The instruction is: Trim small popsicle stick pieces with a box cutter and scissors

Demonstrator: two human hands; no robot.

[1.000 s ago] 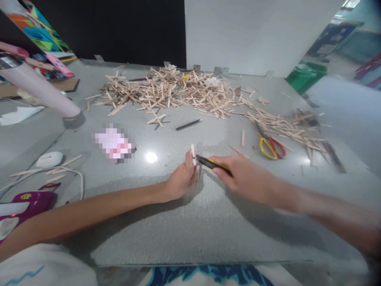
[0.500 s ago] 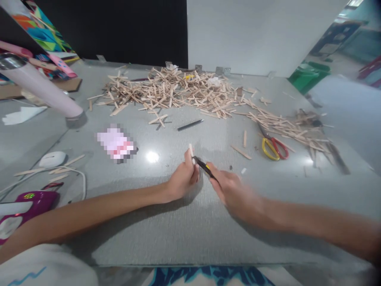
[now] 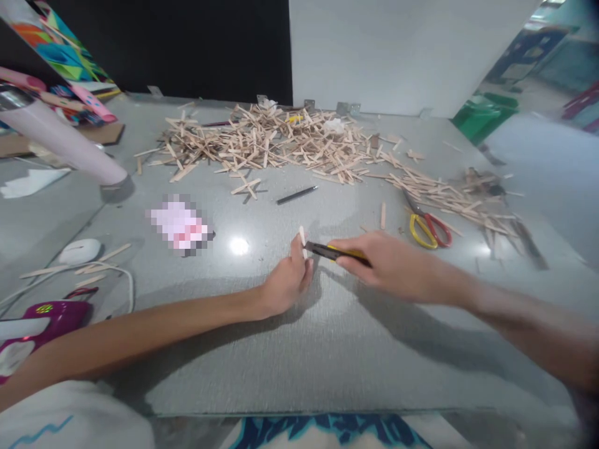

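Note:
Near the middle of the table, my left hand point(image 3: 286, 279) pinches a small wooden craft stick point(image 3: 302, 234) that points up and away from me. My right hand point(image 3: 390, 262) is closed round a black and yellow utility knife point(image 3: 339, 253). The knife lies almost level, and its tip meets the stick at my left fingers. Whether the blade is cutting into the wood cannot be made out. Beyond the hands a dark pen point(image 3: 297, 195) lies on the table, and one loose stick point(image 3: 383, 216) lies just past my right hand.
A wide heap of craft sticks point(image 3: 262, 143) spreads along the back of the table point(image 3: 262, 374). Scissors point(image 3: 428, 229) with yellow and red handles lie to the right. On the left are a white mouse point(image 3: 80, 251), a pink cylinder point(image 3: 70, 140) and a purple device point(image 3: 58, 318).
My right hand has moved up and to the right, and the knife has turned from a slant to nearly level. My left hand still holds the stick in about the same spot.

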